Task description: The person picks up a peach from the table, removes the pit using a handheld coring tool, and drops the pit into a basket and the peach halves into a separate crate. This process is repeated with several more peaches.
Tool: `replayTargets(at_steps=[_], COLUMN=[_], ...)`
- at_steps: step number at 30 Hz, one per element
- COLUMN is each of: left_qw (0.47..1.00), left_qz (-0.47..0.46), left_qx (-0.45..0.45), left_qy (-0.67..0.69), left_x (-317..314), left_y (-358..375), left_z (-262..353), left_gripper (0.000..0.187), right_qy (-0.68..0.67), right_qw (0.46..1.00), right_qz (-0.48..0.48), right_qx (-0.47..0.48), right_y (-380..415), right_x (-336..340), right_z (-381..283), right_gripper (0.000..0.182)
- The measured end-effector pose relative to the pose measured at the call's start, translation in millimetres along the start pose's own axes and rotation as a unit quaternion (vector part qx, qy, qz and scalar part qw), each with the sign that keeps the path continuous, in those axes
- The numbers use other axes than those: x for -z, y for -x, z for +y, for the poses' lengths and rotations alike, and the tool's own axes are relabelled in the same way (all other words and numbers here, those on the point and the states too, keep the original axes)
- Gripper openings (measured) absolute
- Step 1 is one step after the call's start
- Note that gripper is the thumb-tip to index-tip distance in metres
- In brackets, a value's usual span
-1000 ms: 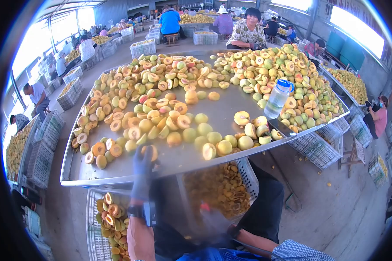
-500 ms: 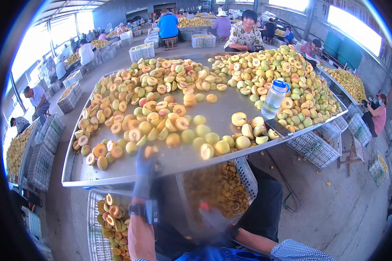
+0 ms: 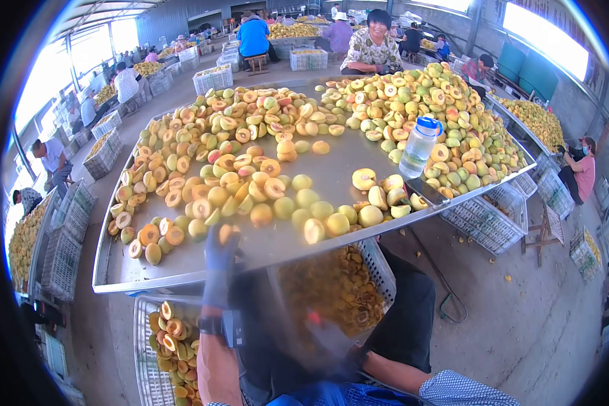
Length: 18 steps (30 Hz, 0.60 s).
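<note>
Yellow peach halves (image 3: 216, 196) lie across the metal table (image 3: 132, 267), many with cut faces up. My left hand (image 3: 220, 260), in a bluish glove, is over the table's front edge, with a peach half (image 3: 228, 233) at its fingertips. Lower right, my right hand (image 3: 330, 342) is gloved and smeared by motion. It is closed around a small tool with a red part (image 3: 313, 317), whose kind I cannot tell. Beyond it, between my knees, a white crate (image 3: 379, 267) holds peach scraps (image 3: 348, 298).
Another crate (image 3: 142, 345) with peach halves stands at lower left. On the table's right are a water bottle (image 3: 419, 152), a dark phone (image 3: 427, 192) and a big peach heap (image 3: 446, 115). A person (image 3: 374, 47) sits across; other people work at tables behind.
The view has shifted slightly, so the table appears a little further left. My left hand stays by the peach half at the table edge; my right hand remains low over the crate.
</note>
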State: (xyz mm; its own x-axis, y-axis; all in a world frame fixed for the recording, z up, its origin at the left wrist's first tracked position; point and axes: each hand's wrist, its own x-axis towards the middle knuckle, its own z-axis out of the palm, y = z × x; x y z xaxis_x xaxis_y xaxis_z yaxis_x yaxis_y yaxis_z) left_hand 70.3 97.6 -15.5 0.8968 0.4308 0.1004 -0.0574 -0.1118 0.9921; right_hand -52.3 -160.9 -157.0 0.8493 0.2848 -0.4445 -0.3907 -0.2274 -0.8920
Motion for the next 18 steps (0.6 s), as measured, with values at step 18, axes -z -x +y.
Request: replayTargets(at_steps=[18], left_qw=[0.997], left_qz=[0.029], left_qx=[0.064], left_qy=[0.021], left_x=[-6.6], left_y=[6.1], left_z=[11.2], left_gripper=[0.031], right_qy=[0.087], right_qw=[0.996], right_qz=[0.0], right_qx=[-0.02], right_y=[-8.5], right_x=[-0.7], right_z=[1.7], right_gripper=[0.048])
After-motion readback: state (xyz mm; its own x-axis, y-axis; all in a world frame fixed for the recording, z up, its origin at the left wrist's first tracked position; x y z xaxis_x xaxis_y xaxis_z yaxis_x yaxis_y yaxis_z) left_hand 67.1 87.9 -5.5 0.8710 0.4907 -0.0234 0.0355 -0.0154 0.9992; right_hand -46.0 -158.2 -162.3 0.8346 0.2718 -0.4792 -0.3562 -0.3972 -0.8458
